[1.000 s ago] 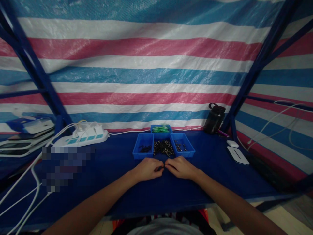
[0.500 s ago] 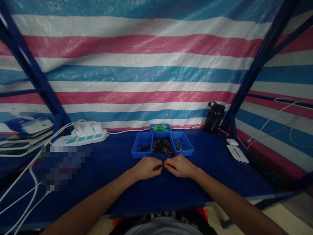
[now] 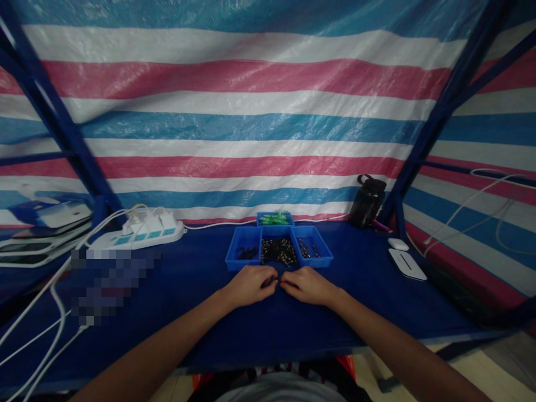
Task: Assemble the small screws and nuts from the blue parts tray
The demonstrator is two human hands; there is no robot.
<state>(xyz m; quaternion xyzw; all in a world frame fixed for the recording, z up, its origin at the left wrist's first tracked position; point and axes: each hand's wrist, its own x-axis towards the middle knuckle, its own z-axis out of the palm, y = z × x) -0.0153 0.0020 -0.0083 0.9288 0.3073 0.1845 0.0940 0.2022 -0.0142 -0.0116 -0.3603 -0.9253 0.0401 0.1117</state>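
My left hand (image 3: 253,286) and my right hand (image 3: 309,285) meet fingertip to fingertip above the table, just in front of the blue bins. Both are closed in a pinch. Something small and dark shows in the fingers of my left hand, too small to name. Whatever my right fingertips hold is hidden. Just beyond the hands lies a pile of small black and metallic pieces (image 3: 278,251). A left blue bin (image 3: 232,259) holds a few dark pieces, and a right blue bin (image 3: 322,261) holds several small shiny metal pieces.
Behind the pile, a small blue bin (image 3: 260,219) contains green items. To the left are a white power strip (image 3: 144,238) with plugs and cables. A black bottle (image 3: 367,202) stands at the back right, near a white flat box (image 3: 407,263) and a small white case (image 3: 397,244).
My hands have shifted very slightly, with a small gap now showing between the fingertips. The bins and their contents look the same.
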